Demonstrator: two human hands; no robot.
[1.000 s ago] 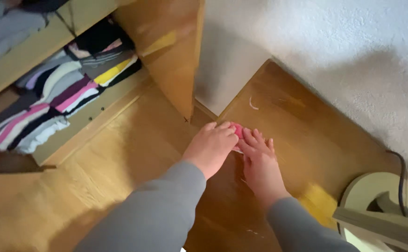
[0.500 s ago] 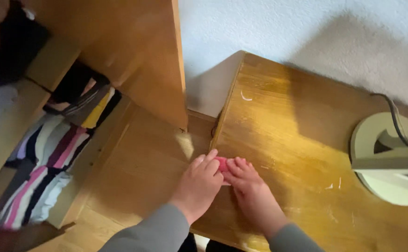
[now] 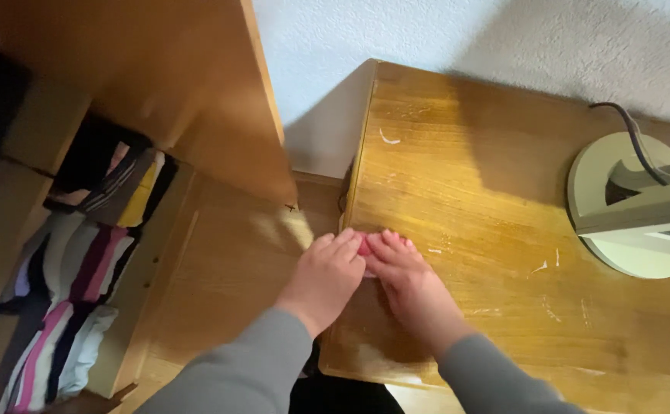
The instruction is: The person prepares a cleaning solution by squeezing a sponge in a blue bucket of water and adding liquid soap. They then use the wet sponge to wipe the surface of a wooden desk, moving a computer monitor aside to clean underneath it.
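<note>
My left hand [image 3: 325, 277] and my right hand [image 3: 410, 282] meet fingertip to fingertip at the left edge of a scratched wooden table [image 3: 504, 207]. Between the fingers shows a sliver of a small pink thing [image 3: 364, 248], pressed down on the tabletop; most of it is hidden by the fingers. Both arms wear grey sleeves. I cannot tell which hand grips the pink thing more firmly.
An open wooden cupboard [image 3: 159, 92] stands at the left, with rows of folded clothes [image 3: 82, 268] in many colours. A pale round lamp base [image 3: 626, 207] with a dark cable [image 3: 630, 134] sits at the table's right. A white textured wall is behind.
The view has swung so the table fills more of the frame and the lamp base shows more. Both hands stay together on the pink thing near the table's left edge.
</note>
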